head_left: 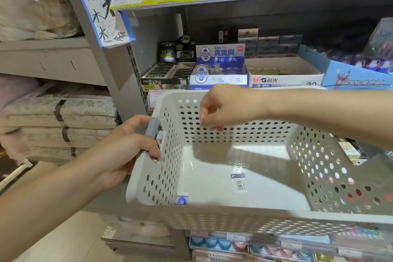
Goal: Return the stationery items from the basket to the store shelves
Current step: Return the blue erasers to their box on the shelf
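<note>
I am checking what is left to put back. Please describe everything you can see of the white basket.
The white basket looks like plastic, rectangular, with walls full of round holes and a smooth floor bearing a barcode sticker. It is held level before the shelves. The left hand grips its left rim; the right hand hovers over it, fingers loosely curled. One small blue-and-white item lies in its near-left corner.
</note>
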Demonstrator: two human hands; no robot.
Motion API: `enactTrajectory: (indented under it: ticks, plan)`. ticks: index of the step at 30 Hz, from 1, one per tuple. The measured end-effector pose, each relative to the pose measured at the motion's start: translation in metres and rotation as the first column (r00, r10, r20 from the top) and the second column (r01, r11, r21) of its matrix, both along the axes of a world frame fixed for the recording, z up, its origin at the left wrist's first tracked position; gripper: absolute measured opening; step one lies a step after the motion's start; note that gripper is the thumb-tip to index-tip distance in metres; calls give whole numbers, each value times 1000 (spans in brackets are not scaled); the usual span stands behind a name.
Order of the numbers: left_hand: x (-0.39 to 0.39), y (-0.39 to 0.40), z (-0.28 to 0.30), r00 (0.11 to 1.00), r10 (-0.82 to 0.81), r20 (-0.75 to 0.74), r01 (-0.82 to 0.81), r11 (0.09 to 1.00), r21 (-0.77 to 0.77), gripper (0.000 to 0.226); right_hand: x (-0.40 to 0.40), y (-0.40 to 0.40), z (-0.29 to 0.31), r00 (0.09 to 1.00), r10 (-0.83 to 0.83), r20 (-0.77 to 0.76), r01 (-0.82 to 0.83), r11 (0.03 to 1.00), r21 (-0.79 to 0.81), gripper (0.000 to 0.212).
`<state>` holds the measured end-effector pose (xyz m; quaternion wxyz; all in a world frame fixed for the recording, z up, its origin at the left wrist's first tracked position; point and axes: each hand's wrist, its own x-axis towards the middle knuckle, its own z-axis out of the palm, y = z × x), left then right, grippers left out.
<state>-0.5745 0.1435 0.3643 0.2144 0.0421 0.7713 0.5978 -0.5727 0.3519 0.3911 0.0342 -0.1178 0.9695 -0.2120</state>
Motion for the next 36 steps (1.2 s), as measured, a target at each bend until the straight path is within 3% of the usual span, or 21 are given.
enactTrajectory:
  ticks: [7, 9, 11, 14, 20, 24, 29, 36]
  plan:
    - [4, 3, -1, 1000, 6, -13, -6, 1000, 20, 51, -14, -49, -79, 909, 162, 384, -226, 966, 128, 26]
    - [4, 4, -1, 1000, 4, -18, -4, 1000, 22, 51, -9, -60, -94, 890, 172, 423, -276, 940, 199, 30]
    - [4, 3, -1, 1000, 4, -22, -3, 1000, 21, 50, -7, -64, -105, 884, 143, 445, -265, 938, 224, 17]
    - [3, 3, 0, 999, 16, -28, -15, 1000, 22, 51, -6, -68, -114, 865, 160, 476, -309, 917, 252, 38]
    - [5, 5, -1, 1000, 18, -24, -17, 999, 31, 52, 0, -62, -109, 881, 148, 449, -206, 975, 84, 31]
    - [4, 3, -1, 999, 12, -29, -11, 999, 31, 51, -1, -66, -106, 823, 153, 547, -178, 984, -8, 11]
    - [4, 1, -1, 999, 16, -35, -15, 1000, 27, 53, -1, -54, -85, 813, 184, 552, -181, 982, -61, 11]
    - [1, -4, -3, 1000, -4, -16, 5, 1000, 22, 52, -7, -21, -35, 894, 183, 408, -74, 960, -268, 21]
